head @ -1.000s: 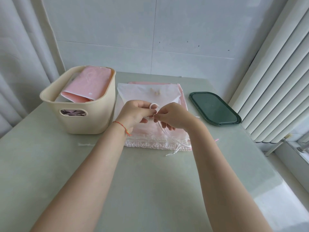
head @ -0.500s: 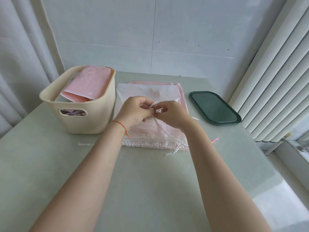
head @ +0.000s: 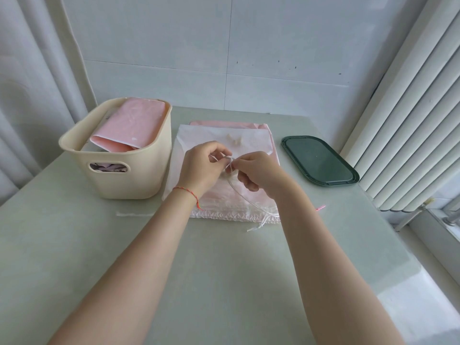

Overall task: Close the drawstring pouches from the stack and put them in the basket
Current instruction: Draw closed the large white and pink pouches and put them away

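A stack of pink and white drawstring pouches (head: 224,135) lies flat on the table's middle. The top pouch's white drawstring (head: 249,200) runs from its gathered near edge up to my hands. My left hand (head: 201,168) and my right hand (head: 258,173) meet above the stack, both pinching the cord where it crosses into a small loop (head: 230,161). A cream basket (head: 124,180) stands left of the stack with a folded pink pouch (head: 132,125) leaning inside it.
A dark green oval tray (head: 318,160) lies to the right of the stack. A short white cord scrap (head: 134,214) lies in front of the basket. Vertical blinds (head: 410,120) line the right side, a curtain the left.
Both hands have shifted slightly away from me over the stack. The wide open loop of cord seen earlier has tightened into a small crossing between my fingertips.
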